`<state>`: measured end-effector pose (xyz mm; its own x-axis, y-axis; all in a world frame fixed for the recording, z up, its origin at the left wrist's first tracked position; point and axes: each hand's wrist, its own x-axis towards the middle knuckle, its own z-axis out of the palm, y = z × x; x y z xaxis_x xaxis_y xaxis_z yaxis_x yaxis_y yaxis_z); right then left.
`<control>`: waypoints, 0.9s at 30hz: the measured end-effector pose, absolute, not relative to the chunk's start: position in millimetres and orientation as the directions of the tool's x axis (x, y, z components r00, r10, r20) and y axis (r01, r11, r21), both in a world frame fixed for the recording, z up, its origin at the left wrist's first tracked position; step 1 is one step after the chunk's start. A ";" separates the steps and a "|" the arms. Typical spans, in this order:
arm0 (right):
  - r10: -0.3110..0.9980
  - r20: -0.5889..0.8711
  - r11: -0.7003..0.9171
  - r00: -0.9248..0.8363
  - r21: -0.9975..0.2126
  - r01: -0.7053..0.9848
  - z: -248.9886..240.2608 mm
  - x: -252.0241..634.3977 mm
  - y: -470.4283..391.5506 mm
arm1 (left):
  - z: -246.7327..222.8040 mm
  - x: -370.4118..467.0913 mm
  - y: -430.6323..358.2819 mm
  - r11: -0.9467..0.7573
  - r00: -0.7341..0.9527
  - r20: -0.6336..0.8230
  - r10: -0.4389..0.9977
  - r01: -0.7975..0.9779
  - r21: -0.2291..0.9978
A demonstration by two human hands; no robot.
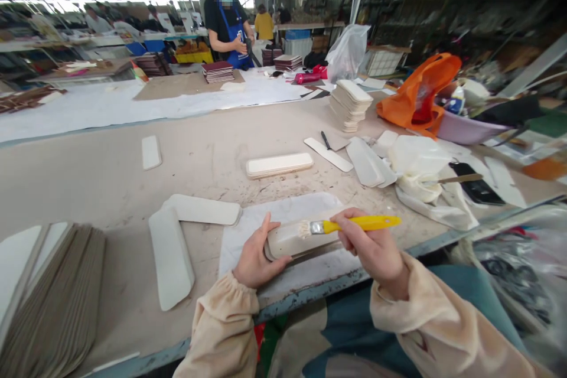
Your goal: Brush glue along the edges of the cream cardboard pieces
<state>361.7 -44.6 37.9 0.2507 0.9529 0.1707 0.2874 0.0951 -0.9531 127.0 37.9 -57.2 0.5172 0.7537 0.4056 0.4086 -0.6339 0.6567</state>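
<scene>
Over the rounded pale panel [287, 239], the right hand [370, 242] is gripping a yellow-handled flat paintbrush [354, 224], the left hand [260, 257] clasping its end.

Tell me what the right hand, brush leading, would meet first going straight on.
Likely the bare left hand, at the left end of the long pale rounded piece under the bristles; height is unclear, so the yellow-handled brush might pass over.

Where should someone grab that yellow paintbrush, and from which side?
Best grip: the yellow handle, just behind the metal ferrule, coming from the right, where the right hand already pinches it. The handle is long and points right, away from the bristles, which look coated and meet the pale board, so that end seems best avoided.
</scene>
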 end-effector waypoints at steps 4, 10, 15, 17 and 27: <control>0.988 0.069 0.043 0.135 -0.982 0.185 11.1 325.5 -31.4 | -57.5 126.9 38.4 -0.646 0.524 0.417 0.743 0.395 0.653; 0.982 0.100 0.026 0.162 -0.914 0.404 9.0 333.8 -30.7 | -57.8 127.2 36.7 -0.654 0.522 0.423 0.740 0.415 0.633; 0.967 0.132 -0.026 0.219 -0.803 0.596 29.5 367.3 -38.5 | -59.2 128.1 35.9 -0.668 0.511 0.441 0.738 0.454 0.590; 0.956 0.115 -0.092 0.271 -0.757 0.647 33.0 384.9 -42.0 | -59.1 128.2 36.1 -0.676 0.514 0.449 0.731 0.454 0.580; 0.884 0.330 -0.154 0.330 -0.462 0.873 32.5 455.5 -52.6 | -59.6 127.2 38.7 -0.679 0.528 0.435 0.729 0.479 0.556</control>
